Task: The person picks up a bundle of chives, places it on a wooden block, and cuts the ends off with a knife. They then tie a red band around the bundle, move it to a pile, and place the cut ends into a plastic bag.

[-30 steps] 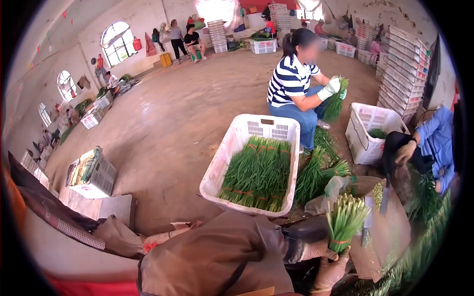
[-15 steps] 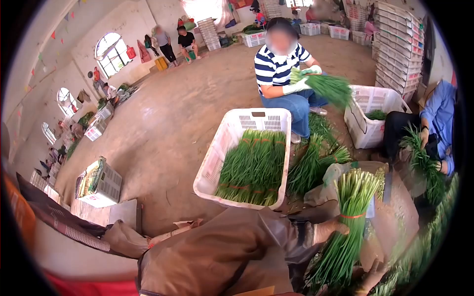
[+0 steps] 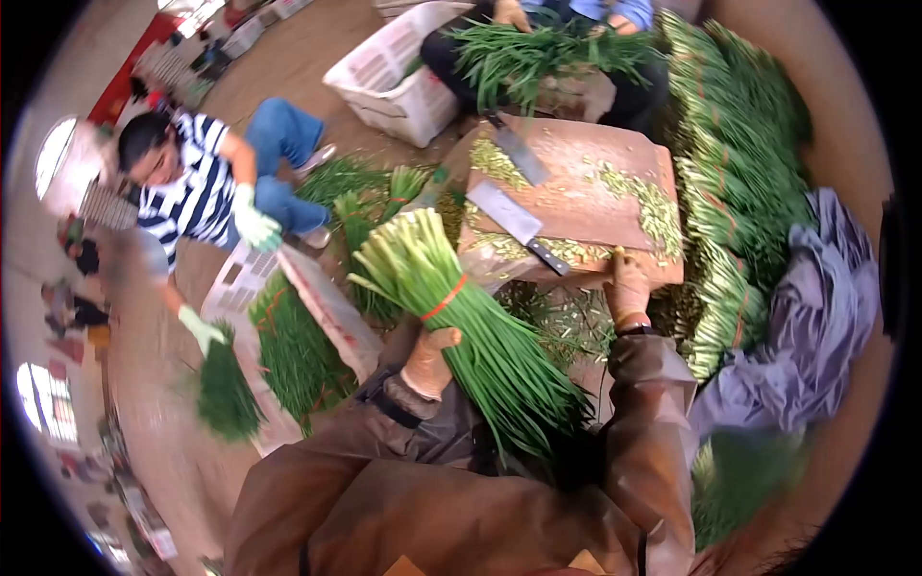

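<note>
My left hand (image 3: 432, 363) is closed around the side of a thick bundle of green stalks (image 3: 509, 350), just below its orange band. The pale cut ends point up and left, and the leafy ends hang toward my lap. On the near edge of a wooden board (image 3: 595, 158), my right hand (image 3: 629, 288) rests with its fingers stretched forward and nothing visible in it. Chopped stalk pieces are scattered over the board. Two cleavers lie there: one (image 3: 504, 210) with its black handle toward me, another (image 3: 520, 154) farther back.
At left, a co-worker in striped clothing (image 3: 206, 144) holds a small bundle (image 3: 227, 392) beside a crate of bundles (image 3: 317, 307). Another person's hand (image 3: 512, 13) holds loose greens beyond the board. Stacked bundles (image 3: 711, 173) and purple cloth (image 3: 797, 317) are at right.
The view has swung right and down, bringing the board to the upper middle. My right hand has moved from near the leaf ends to the board. The co-worker has lowered a bundle beside the crate.
</note>
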`<state>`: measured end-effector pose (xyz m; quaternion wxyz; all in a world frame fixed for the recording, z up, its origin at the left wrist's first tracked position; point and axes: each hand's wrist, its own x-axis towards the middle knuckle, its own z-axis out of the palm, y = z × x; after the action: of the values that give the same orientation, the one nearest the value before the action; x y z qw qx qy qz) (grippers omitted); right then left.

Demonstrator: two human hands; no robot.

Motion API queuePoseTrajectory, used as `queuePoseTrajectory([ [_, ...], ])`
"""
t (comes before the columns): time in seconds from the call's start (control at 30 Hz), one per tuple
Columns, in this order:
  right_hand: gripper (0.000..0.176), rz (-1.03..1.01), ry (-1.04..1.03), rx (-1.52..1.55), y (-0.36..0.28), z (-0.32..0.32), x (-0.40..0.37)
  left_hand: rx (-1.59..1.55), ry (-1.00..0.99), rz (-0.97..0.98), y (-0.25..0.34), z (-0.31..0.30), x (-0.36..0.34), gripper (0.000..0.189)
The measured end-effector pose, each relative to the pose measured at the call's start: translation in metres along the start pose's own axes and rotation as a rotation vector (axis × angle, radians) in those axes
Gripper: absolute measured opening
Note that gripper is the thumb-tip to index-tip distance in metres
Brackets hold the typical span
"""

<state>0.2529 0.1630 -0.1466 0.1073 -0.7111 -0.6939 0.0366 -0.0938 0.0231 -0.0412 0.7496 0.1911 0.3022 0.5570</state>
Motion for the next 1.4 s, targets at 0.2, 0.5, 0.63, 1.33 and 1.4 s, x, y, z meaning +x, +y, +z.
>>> queuePoseTrajectory([
  [0.2,0.056,-0.097,0.001,0.126,-0.054,-0.02,0.014,0.155,-0.008,0.01,0.083,0.037,0.053,0.056],
  [0.5,0.045,-0.224,-0.198,0.282,-0.104,0.006,0.034,0.886,-0.143,0.181,0.187,0.121,0.144,0.067],
  [0.63,0.042,0.221,-0.172,0.77,-0.057,-0.051,-0.017,1.698,-0.212,0.342,0.159,0.082,0.216,0.083],
  [1.33,0.021,0.719,-0.07,1.356,0.0,-0.066,-0.085,2.517,0.031,-0.027,-0.046,0.121,0.314,0.137],
  [1.4,0.021,0.637,-0.02,1.313,-0.003,-0.055,-0.076,2.503,0.063,-0.028,-0.045,0.116,0.32,0.108],
])
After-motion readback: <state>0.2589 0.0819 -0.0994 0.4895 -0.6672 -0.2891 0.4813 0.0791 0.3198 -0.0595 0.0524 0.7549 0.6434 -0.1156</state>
